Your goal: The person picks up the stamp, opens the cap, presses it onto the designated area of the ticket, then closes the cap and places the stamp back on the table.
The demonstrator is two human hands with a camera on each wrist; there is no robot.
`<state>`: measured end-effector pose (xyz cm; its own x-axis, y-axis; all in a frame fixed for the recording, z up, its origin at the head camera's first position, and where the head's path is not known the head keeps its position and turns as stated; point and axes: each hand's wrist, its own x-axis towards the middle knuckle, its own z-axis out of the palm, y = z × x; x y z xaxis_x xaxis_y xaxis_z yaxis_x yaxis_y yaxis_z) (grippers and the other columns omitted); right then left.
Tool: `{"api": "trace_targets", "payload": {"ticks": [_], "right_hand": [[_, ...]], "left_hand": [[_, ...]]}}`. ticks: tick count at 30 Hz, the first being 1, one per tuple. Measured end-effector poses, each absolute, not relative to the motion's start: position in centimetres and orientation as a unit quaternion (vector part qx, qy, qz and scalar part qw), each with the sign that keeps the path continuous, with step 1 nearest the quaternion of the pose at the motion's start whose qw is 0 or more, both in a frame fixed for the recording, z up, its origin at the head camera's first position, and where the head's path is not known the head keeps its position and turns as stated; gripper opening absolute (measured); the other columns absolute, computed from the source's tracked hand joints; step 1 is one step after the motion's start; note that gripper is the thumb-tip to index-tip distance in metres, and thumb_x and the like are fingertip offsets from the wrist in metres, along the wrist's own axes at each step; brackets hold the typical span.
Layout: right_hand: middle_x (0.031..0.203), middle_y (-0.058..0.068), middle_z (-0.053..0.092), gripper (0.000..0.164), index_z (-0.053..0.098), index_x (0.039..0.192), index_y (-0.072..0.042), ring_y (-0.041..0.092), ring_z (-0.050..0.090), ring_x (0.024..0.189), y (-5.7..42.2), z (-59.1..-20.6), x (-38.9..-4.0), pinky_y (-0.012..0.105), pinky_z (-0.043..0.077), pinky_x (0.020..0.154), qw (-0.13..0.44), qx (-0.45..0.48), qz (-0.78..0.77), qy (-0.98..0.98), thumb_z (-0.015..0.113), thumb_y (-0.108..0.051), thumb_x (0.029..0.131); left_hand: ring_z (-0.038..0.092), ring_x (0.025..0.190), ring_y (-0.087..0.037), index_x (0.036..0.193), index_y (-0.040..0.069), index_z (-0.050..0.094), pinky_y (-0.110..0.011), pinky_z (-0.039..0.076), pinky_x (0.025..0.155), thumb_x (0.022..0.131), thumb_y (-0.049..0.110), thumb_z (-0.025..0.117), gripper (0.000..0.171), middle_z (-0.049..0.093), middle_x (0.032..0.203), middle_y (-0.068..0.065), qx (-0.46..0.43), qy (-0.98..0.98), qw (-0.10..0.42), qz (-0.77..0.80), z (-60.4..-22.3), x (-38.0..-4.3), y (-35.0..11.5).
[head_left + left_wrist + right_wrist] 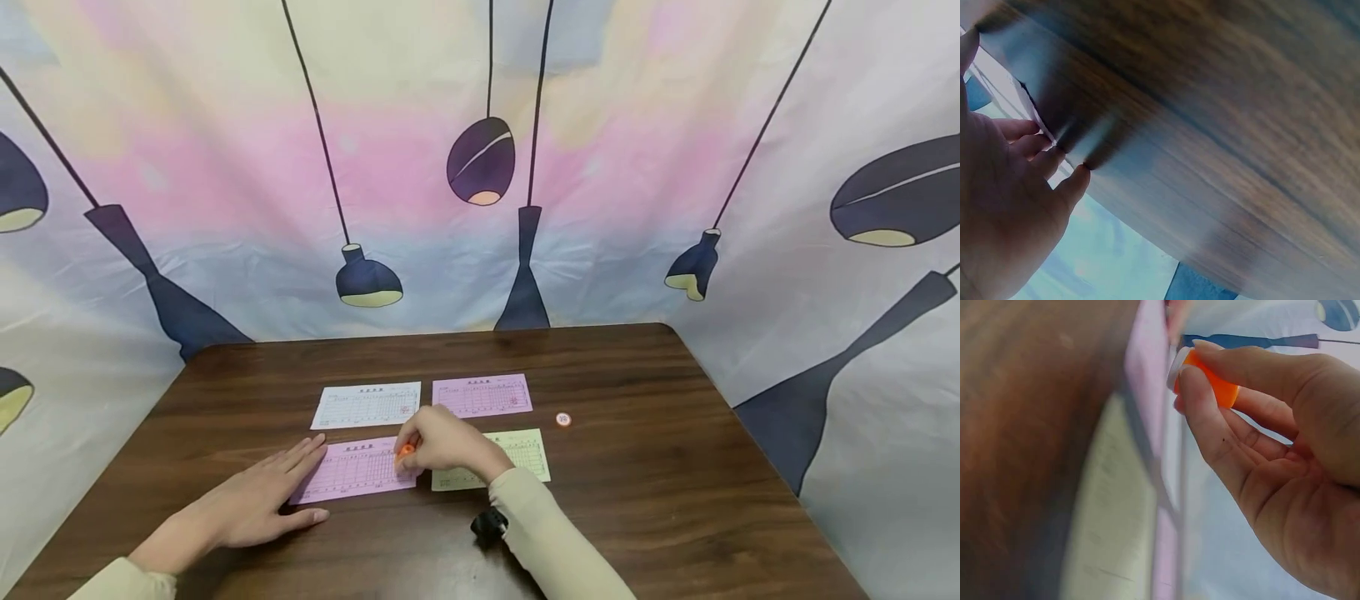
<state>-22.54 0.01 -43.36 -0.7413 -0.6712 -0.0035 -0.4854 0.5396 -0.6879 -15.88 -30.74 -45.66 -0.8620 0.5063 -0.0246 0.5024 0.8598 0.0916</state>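
While right hand (441, 440) pinches orange cylinder (1221, 387) | yellow slip (527, 452) partly hidden

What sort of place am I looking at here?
Probably a staged indoor workspace: a wood-grain table set against a lamp-print fabric backdrop, with four printed forms laid out.

Table (675, 508): dark brown, wood-grained, far corners rounded
Cloth (420, 67): behind the table and along both sides, creased, pastel pink, cream, blue
Lamps (369, 279): dark printed shapes on thin cords (317, 112)
Sheen (431, 542): soft, across the table's near part
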Motion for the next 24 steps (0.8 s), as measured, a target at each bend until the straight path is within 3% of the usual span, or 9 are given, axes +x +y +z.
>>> {"api": "trace_targets", "payload": {"ticks": [7, 13, 24], "right_hand": [[0.078, -0.003, 0.077, 0.003, 0.081, 0.095, -0.009, 0.017, 0.076, 0.069, 2.6, -40.4, -22.9, 0.018, 0.057, 0.060, 0.134, -0.333, -0.385, 0.850, 0.080, -0.010, 0.092], [0.083, -0.004, 0.074, 0.006, 0.081, 0.098, -0.011, 0.024, 0.077, 0.073, 4.5, -39.3, -22.9, 0.020, 0.055, 0.058, 0.114, -0.320, -0.379, 0.861, 0.081, -0.015, 0.093], [0.089, -0.004, 0.074, 0.007, 0.081, 0.097, -0.011, -0.002, 0.065, 0.070, 6.0, -38.6, -21.3, 0.017, 0.057, 0.066, 0.089, -0.358, -0.360, 0.857, 0.082, -0.015, 0.091]], "left_hand": [[0.050, 0.148, -0.043, 0.158, 0.004, 0.045, -0.063, 0.047, 0.114, 0.094, 0.076, 0.058, 0.097, 0.044, 0.165, -0.020, 0.257, 0.964, 0.029, 0.054, -45.1, -16.7, -30.7], [0.052, 0.146, -0.042, 0.158, 0.003, 0.044, -0.061, 0.049, 0.112, 0.093, 0.073, 0.062, 0.097, 0.047, 0.163, -0.021, 0.263, 0.963, 0.003, 0.056, -45.2, -16.8, -30.9], [0.052, 0.147, -0.039, 0.158, 0.006, 0.046, -0.059, 0.050, 0.111, 0.095, 0.065, 0.067, 0.089, 0.048, 0.163, -0.016, 0.314, 0.944, -0.072, 0.078, -44.7, -16.1, -28.2]]}}
